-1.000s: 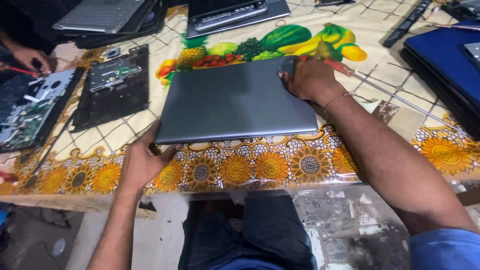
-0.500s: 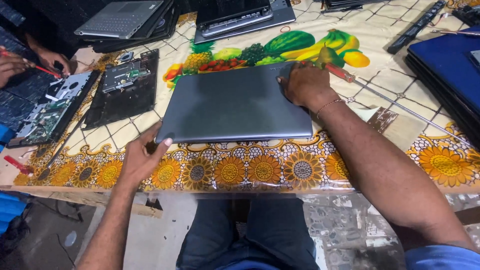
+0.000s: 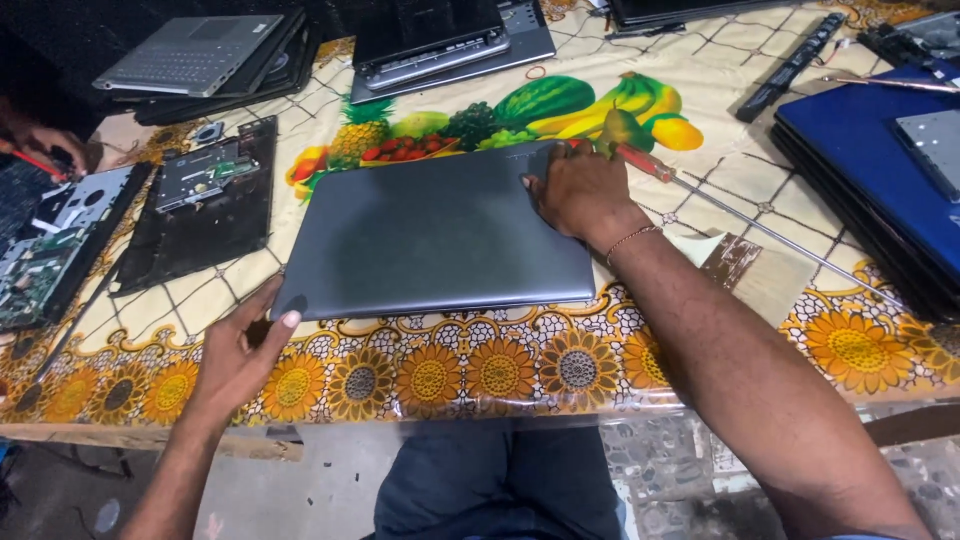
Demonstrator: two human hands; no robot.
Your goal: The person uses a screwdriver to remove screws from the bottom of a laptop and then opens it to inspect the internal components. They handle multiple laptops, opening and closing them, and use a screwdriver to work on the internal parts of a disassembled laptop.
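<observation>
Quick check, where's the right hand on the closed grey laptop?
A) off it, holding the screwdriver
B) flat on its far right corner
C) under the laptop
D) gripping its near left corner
B: the right hand lies palm down on the far right corner of the grey laptop, while the left hand is at the near left corner and the screwdriver lies on the table beside it, not held.

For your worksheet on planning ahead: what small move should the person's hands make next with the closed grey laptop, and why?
Probably lift the near-left corner: the left hand grips that corner of the closed grey laptop, while the right hand presses flat on its far-right end.
</observation>
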